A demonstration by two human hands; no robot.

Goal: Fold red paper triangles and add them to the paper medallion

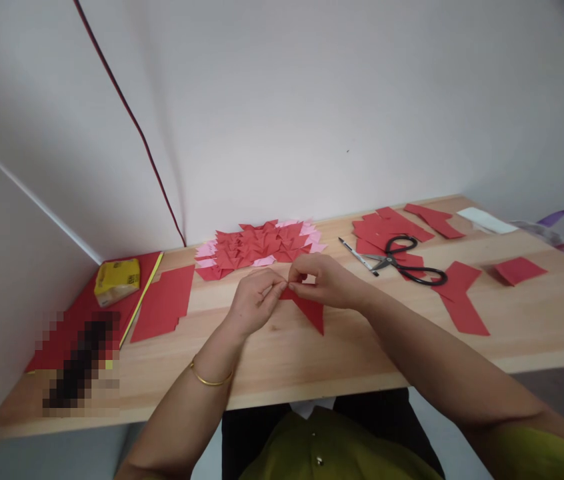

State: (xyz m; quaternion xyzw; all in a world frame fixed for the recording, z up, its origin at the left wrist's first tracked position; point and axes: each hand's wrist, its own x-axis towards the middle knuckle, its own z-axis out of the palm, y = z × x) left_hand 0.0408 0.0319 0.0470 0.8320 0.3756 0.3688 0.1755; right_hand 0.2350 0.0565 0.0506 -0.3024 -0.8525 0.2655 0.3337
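A piece of folded red paper (313,315) hangs between my hands over the middle of the wooden table, one pointed corner directed down and right. My left hand (258,301) pinches its upper edge between thumb and fingers. Close beside it, my right hand (323,280) grips the same edge with thumb and forefinger, the fingertips of both hands almost touching. Part of the paper is hidden behind the fingers. Just beyond my hands lies a heap of folded red and pink paper pieces (262,243) against the wall.
Black-handled scissors (393,261) and a pen (359,256) lie right of my hands among red paper scraps (461,300). A folded red square (519,270) and a white strip (486,220) sit farther right. On the left are red sheets (165,301) and a yellow packet (118,280).
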